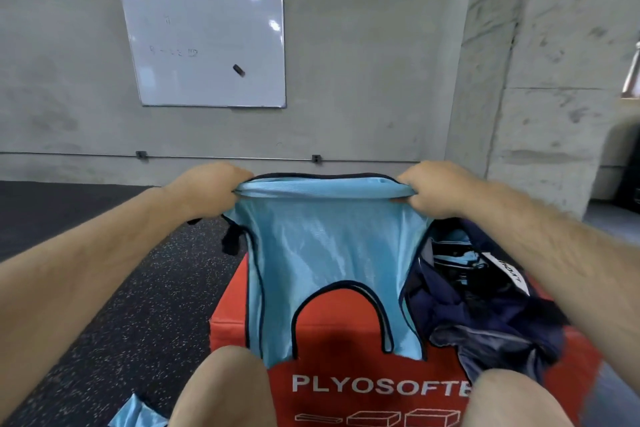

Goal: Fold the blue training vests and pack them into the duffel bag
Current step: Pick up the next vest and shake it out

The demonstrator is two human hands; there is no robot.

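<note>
A: Blue vest (325,253), whereabouts?

B: Hung in mid-air over the red plyo box (339,367), upside down, shoulder straps dangling toward 6 o'clock. Possibly brushed the box top; couldn't tell.

A: And the hands?

B: Both clenched on it. Gripped at 9 o'clock by the left hand (207,191) and at 3 o'clock by the right hand (436,191), fingers curled round the bunched top edge, cloth stretched flat between.

A: Trouble from there?

B: Looked shiny and slippery, for a start. Could have slid out of one fist on loosening for the fold, then slumped off the box toward 6 o'clock and onto the floor (121,288). Was also held in bunches rather than at clean corners, so could have folded crooked, with straps left mismatched and a lumpy bundle to pack.

A: And further out?

B: Spotted the duffel bag (485,315) at 3 o'clock of the vest, slumped open on the same box, with folded blue vests (455,239) showing inside. Had a slack, sagging mouth; might have snagged a loose fold going in, or been shoved toward the box edge at 4 o'clock by a careless push. Spotted a spare vest (142,412) too, down at 7 o'clock on the floor, well apart from the bag. Easily trodden on or overlooked.
</note>
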